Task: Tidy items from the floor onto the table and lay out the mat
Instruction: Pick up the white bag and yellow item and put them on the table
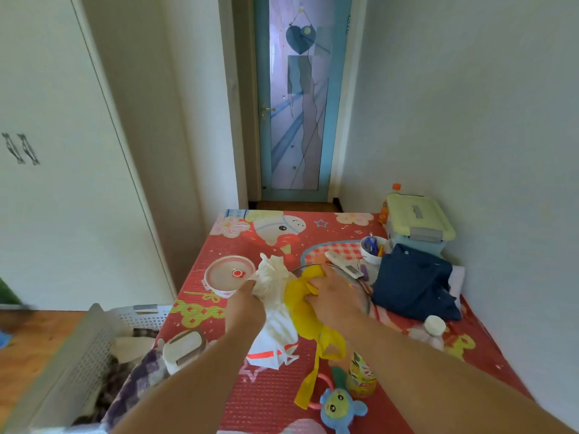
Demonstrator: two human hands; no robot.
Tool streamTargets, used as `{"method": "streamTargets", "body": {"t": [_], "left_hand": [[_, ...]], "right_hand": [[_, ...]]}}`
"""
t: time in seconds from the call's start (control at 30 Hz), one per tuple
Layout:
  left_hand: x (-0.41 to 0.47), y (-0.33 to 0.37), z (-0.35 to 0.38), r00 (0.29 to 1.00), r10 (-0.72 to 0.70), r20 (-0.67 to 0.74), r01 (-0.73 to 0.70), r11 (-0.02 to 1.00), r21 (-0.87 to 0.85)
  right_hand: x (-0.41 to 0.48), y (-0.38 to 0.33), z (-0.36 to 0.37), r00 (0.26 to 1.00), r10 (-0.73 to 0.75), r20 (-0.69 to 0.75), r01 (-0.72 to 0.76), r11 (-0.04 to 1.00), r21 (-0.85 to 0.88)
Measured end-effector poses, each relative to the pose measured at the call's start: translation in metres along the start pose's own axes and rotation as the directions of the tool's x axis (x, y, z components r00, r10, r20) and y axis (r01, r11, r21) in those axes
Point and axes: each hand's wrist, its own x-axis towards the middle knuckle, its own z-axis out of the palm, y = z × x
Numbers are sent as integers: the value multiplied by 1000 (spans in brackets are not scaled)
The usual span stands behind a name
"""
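White plastic bag was gripped by the left hand, yellow plastic bag was clutched in the right hand, both were held over the red cartoon mat, round lidded container seen just beside.

You have a red cartoon-print mat as the carrying surface. On it: a round lidded container at left; a white bag and a yellow bag at centre; a white remote, pen cup, folded navy garment and green-lidded box toward the right wall. Nearer you are a white-capped bottle, a yellow-labelled jar and a blue plush toy.
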Motion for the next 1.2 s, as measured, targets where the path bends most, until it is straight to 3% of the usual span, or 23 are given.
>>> {"method": "streamTargets", "body": {"t": [0.17, 0.4, 0.87, 1.2], "left_hand": [[13, -24, 25, 991, -135, 22, 134, 991, 15], [18, -55, 49, 977, -211, 10, 211, 977, 9], [22, -67, 57, 995, -43, 85, 40, 998, 38], [16, -63, 44, 965, -109, 238, 52, 970, 236]], "right_hand": [[20, 11, 35, 995, 70, 73, -67, 997, -33], [31, 25, 81, 975, 133, 175, -124, 990, -63], [32, 48, 118, 918, 228, 324, -194, 972, -134], [28, 32, 100, 938, 140, 316, -132, 990, -48]]}}
